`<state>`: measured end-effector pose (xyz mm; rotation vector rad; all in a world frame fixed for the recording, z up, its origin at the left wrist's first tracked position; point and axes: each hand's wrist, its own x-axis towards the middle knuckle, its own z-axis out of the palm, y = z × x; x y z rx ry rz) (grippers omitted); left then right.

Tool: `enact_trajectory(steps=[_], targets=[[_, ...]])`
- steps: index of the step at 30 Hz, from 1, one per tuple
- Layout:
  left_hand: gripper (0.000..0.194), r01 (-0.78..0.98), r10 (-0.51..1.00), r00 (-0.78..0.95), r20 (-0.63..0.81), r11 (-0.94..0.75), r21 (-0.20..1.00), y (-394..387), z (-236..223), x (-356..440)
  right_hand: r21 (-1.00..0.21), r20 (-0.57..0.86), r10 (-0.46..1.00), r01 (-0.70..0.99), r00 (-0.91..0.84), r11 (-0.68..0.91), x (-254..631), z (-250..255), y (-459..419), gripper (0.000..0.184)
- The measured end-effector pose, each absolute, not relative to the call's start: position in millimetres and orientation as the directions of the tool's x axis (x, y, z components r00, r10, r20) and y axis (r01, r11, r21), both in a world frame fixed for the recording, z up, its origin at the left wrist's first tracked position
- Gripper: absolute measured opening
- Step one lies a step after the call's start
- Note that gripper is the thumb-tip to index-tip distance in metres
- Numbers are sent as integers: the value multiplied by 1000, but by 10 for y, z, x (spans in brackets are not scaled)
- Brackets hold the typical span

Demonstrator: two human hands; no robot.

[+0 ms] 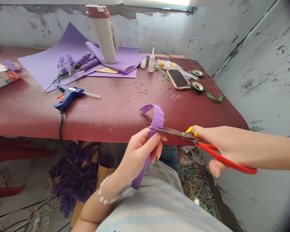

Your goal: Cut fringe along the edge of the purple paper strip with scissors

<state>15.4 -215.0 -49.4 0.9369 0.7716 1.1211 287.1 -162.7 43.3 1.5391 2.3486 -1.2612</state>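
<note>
My left hand [143, 148] pinches a purple foam strip [157, 116] near its middle, at the front edge of the table. The strip's upper part curls over and has a row of short cuts along one edge; its lower end hangs down in front of my shirt. In my right hand [217, 145] is a pair of scissors [227, 160] with red handles and a bit of yellow near the pivot. The blades lie across the strip, just above my left thumb. Whether they are pressed together on the foam I cannot tell.
A blue glue gun [69, 96] lies left, its cord dropping over the edge. Behind are purple sheets [48, 58], lavender stems [67, 64] and a tumbler [103, 35]. A phone [178, 79], a small bottle [151, 61] and green tape [197, 86] lie right.
</note>
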Motion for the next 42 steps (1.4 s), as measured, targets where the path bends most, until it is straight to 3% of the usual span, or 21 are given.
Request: enact_trajectory(steps=[3, 7, 15, 22, 30, 39, 42], targets=[[28, -425, 981, 193, 4, 80, 902, -2130, -520, 152, -410, -492, 735, 869, -466, 277, 2868, 391, -1603, 65], [24, -453, 989, 138, 62, 8, 891, -2106, -533, 138, -370, -419, 753, 853, -507, 369, 2886, 322, -1571, 80], [29, -397, 976, 204, 82, 6, 918, -2126, -555, 159, -357, -380, 747, 831, -546, 426, 2756, 343, -1554, 78], [34, -423, 985, 151, 79, -7, 906, -2184, -616, 178, -465, -464, 710, 828, -530, 313, 2668, 407, -1599, 67], [34, -460, 984, 164, 66, 18, 888, -2168, -623, 165, -384, -315, 745, 797, -588, 467, 2685, 282, -1606, 62], [31, -439, 980, 191, 59, 32, 898, -2158, -615, 134, -431, -401, 720, 810, -566, 397, 2664, 273, -1639, 65], [33, -433, 977, 203, 60, 34, 901, -2165, -596, 136, -352, -282, 777, 814, -562, 461, 2702, 185, -1706, 67]])
